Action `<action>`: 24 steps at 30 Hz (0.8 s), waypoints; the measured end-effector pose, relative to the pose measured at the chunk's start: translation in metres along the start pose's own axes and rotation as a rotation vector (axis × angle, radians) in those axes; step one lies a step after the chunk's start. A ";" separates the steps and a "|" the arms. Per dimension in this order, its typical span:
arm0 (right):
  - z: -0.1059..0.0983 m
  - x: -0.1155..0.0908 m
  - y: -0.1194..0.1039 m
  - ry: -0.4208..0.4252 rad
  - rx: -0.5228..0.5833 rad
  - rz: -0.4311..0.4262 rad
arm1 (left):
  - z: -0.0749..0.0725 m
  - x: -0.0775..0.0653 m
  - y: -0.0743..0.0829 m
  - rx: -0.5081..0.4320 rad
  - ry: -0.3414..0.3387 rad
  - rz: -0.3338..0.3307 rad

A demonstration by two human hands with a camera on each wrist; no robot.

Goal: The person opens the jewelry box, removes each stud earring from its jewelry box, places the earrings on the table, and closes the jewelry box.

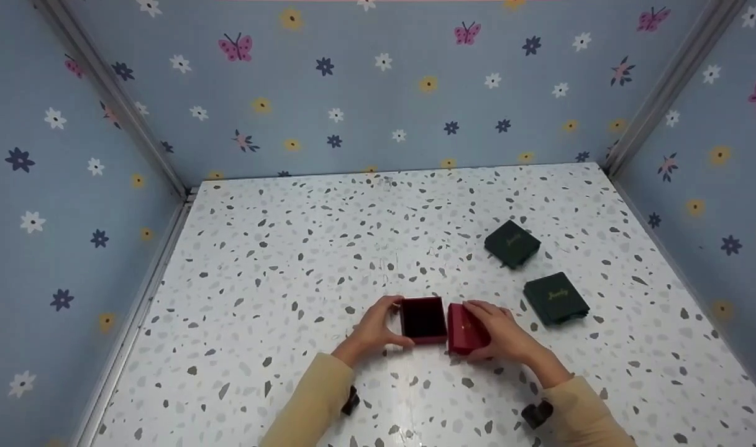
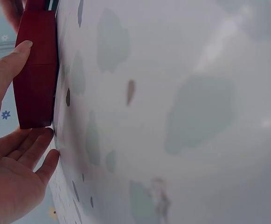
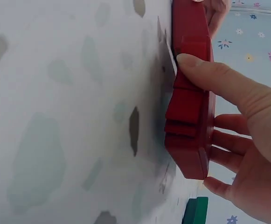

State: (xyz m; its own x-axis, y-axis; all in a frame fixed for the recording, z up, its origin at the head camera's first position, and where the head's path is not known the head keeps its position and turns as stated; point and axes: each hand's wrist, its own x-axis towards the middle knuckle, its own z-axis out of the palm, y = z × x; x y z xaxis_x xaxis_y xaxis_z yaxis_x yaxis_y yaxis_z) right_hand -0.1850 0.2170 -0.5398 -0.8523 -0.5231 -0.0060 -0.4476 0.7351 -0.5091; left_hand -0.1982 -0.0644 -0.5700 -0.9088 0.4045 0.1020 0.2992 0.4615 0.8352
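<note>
A red jewelry box base (image 1: 423, 320) stands on the table with its dark inside facing up. My left hand (image 1: 376, 327) grips it from the left, the thumb (image 2: 18, 58) on its near side. Just right of the base is the red box lid (image 1: 466, 329), tilted, with small gold lettering on top. My right hand (image 1: 494, 330) holds this lid between thumb and fingers; in the right wrist view a red bow (image 3: 186, 109) shows on its side. The base and lid stand very close together.
Two dark green jewelry boxes with gold lettering lie to the right, one farther back (image 1: 512, 244) and one nearer (image 1: 556, 298). The speckled white table (image 1: 259, 261) is bordered by blue flowered panels (image 1: 378, 93) at the back and sides.
</note>
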 end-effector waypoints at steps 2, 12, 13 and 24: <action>-0.001 0.000 -0.003 0.010 0.008 -0.012 | 0.000 0.000 0.000 0.001 0.003 0.003; -0.011 0.002 -0.012 0.030 -0.010 -0.100 | 0.002 0.001 -0.011 -0.018 0.031 0.096; -0.011 0.003 -0.013 0.029 -0.004 -0.099 | 0.002 0.001 -0.011 -0.013 0.030 0.092; 0.000 0.020 -0.027 0.031 0.079 -0.126 | 0.000 -0.001 -0.002 -0.016 0.025 0.050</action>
State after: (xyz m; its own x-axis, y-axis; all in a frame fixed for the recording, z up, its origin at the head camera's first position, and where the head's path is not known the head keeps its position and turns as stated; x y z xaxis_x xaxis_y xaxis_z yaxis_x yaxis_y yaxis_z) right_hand -0.1900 0.1868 -0.5261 -0.7993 -0.5944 0.0882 -0.5298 0.6279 -0.5701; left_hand -0.1975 -0.0658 -0.5714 -0.8999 0.4067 0.1577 0.3402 0.4283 0.8372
